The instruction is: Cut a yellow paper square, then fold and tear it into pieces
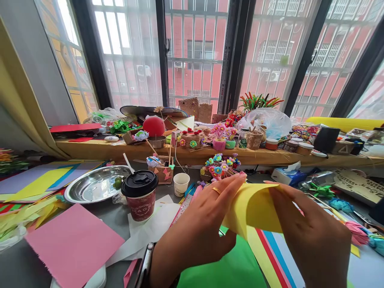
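Above the green paper (222, 269), the left hand (198, 222) and right hand (319, 232) gripped opposite sides of curled yellow paper (264, 212) between them.

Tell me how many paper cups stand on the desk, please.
2: the black-lidded coffee cup beside the metal tray; the white cup to its right. Others may be hidden.

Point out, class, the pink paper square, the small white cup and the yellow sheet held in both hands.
Pink paper square (75, 244): head view, middle of its flat face.
Small white cup (181, 190): head view, front of its outer wall.
Yellow sheet (261, 212): head view, curved middle part of its surface.
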